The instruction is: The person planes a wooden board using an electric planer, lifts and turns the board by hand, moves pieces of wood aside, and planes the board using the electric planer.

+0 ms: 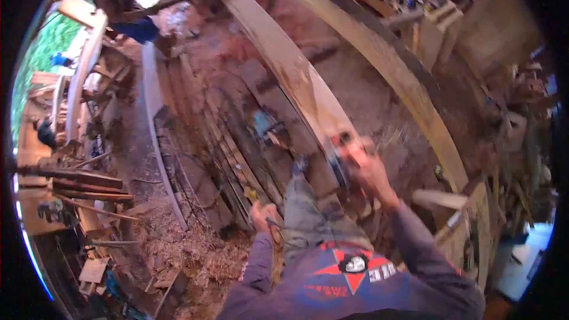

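Note:
My right hand (370,169) is closed on a red power tool (342,139) with a dark lower edge, blurred by motion, so its exact kind is hard to make out. The tool sits at the near end of a long pale wooden board (296,71) that runs away from me. Lower and to the left, my left hand (261,216) is curled closed around what looks like a dark cord (275,224), beside my leg. Part of its grip is hidden.
A long curved timber (391,65) arcs along the right. Thin strips lie on the ground left of my leg, near a teal power tool (264,123). Wood shavings (172,249) cover the floor. Another person (133,26) is at the upper left, and stacked wood lines the left side.

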The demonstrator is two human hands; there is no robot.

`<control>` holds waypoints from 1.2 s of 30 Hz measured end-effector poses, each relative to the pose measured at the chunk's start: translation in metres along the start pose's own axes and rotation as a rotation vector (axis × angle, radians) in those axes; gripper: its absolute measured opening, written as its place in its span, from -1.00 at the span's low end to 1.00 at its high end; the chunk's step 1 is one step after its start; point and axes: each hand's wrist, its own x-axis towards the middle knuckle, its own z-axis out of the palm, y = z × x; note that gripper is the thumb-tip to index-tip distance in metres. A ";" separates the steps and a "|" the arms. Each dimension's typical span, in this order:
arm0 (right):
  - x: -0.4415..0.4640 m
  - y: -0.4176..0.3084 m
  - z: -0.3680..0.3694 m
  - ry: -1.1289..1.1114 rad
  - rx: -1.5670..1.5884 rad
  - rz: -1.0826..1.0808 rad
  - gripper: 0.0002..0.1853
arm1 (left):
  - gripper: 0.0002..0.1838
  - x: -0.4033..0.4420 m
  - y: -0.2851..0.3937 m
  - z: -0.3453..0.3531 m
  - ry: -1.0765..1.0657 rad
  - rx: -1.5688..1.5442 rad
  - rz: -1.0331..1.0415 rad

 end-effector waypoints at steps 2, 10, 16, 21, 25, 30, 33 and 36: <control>0.054 -0.011 0.007 -0.073 0.073 0.072 -0.75 | -0.77 0.001 -0.020 0.000 0.045 -0.075 -0.124; 0.246 -0.075 0.018 -0.139 0.344 0.433 -0.59 | -0.71 0.003 0.015 -0.021 0.099 0.021 -0.218; 0.180 -0.057 0.012 -0.107 0.384 0.410 -0.44 | -0.71 -0.011 0.002 -0.027 0.153 -0.155 -0.214; -0.013 -0.015 -0.029 -0.131 0.074 0.167 -0.72 | -0.73 -0.042 -0.052 0.021 0.111 -0.135 -0.178; -0.154 -0.012 -0.067 0.064 0.045 0.145 -0.68 | -0.68 -0.043 0.002 0.043 -0.100 0.128 0.095; -0.205 0.003 -0.066 0.015 0.310 0.626 -0.66 | -0.63 -0.015 0.043 0.063 -0.209 0.133 0.225; -0.140 0.000 -0.062 0.006 0.352 0.571 -0.63 | -0.66 0.003 0.050 0.051 -0.134 0.154 0.195; -0.069 0.006 -0.055 -0.039 0.330 0.472 -0.58 | -0.74 0.011 0.013 0.037 -0.009 0.047 0.160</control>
